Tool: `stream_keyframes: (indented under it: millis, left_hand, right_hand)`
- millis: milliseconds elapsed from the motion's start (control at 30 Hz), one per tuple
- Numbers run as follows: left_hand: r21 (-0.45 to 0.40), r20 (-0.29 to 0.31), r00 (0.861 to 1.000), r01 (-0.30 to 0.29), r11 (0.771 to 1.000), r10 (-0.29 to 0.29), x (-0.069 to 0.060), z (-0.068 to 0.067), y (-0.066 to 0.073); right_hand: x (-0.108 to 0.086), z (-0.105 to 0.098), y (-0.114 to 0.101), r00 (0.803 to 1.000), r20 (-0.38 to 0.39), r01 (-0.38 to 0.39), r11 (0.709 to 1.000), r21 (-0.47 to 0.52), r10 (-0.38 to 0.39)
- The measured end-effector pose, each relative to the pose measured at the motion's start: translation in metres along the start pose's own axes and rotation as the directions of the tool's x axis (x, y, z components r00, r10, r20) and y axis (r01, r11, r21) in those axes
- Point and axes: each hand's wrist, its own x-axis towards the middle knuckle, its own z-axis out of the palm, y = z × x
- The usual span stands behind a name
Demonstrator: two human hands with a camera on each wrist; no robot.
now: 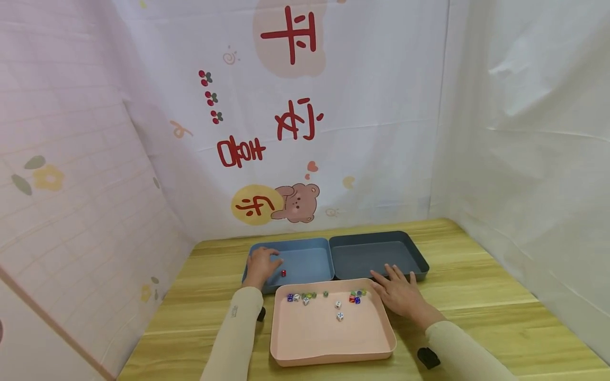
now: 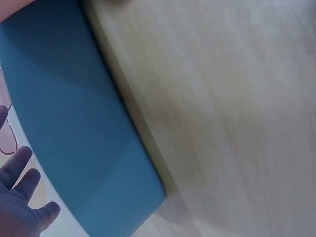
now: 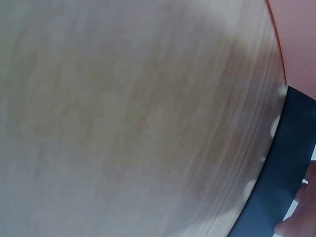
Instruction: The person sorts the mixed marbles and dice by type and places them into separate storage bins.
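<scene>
My left hand [image 1: 261, 266] hovers over the left end of the blue tray [image 1: 310, 259], fingers apart with nothing between them. A single red die [image 1: 283, 273] lies in that tray, just right of the fingertips. In the left wrist view the fingers of my left hand [image 2: 22, 202] show beyond the tray's outer wall [image 2: 94, 128]. My right hand [image 1: 399, 292] has its fingers extended between the pink tray's [image 1: 333, 357] right rim and the dark grey tray's [image 1: 376, 254] front edge; whether it touches either is unclear. Several dice, including a white die [image 1: 340, 316], lie in the pink tray.
The blue and dark trays stand side by side at the back of the wood-grain table [image 1: 495, 317], with the pink tray in front. Most dice gather along the pink tray's far wall. A printed white cloth [image 1: 381, 132] hangs behind the table.
</scene>
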Motion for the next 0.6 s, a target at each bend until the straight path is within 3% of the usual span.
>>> stream_keyframes:
  millis: [267, 600]
  left_hand:
    - [0.003, -0.009, 1.0, -0.028, 1.0, 0.028, -0.004, -0.007, 0.0]
    - [-0.01, 0.018, 1.0, -0.016, 1.0, 0.016, -0.011, -0.023, -0.003]
  right_hand:
    - [0.0, -0.002, 0.0, 1.0, 0.025, -0.017, 1.0, 0.002, 0.017]
    - [0.0, -0.001, 0.001, 1.0, 0.006, -0.003, 1.0, 0.0, 0.003]
